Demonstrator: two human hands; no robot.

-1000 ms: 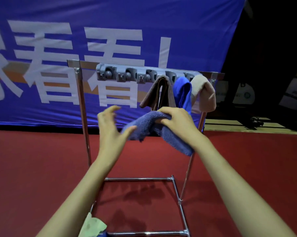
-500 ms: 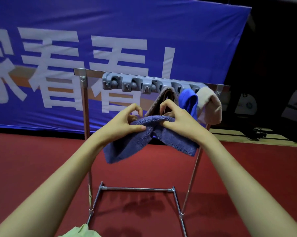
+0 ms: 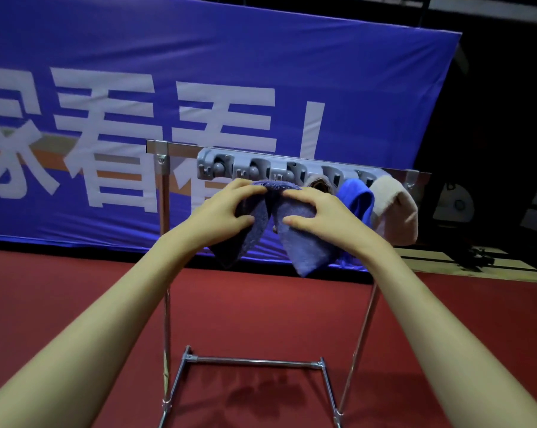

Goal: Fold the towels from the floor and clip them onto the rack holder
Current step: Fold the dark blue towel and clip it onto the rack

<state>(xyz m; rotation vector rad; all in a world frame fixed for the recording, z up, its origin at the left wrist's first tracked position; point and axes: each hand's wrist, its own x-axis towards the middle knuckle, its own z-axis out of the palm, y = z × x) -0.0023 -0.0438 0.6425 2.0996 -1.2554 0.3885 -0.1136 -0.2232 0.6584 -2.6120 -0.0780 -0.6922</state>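
Note:
A purple-grey towel [image 3: 304,242] is bunched at its middle and raised to the grey rack holder [image 3: 227,168] on the metal stand's top bar. My left hand [image 3: 224,211] grips the towel's left side and my right hand [image 3: 319,214] grips its right side, both just under the third clip from the left. The towel's two ends hang down below my hands. Three other towels hang from clips to the right: a brown one [image 3: 319,184] mostly hidden behind my right hand, a bright blue one [image 3: 358,199] and a beige one [image 3: 397,211].
The metal stand [image 3: 255,363] rests on a red floor, its legs reaching toward me. A large blue banner [image 3: 199,72] with white characters hangs close behind the rack. Dark space with equipment lies at the right.
Both hands have lifted the purple-grey towel up to the rack holder and drawn closer together on its bunched middle. The pale green cloth on the floor has left the view.

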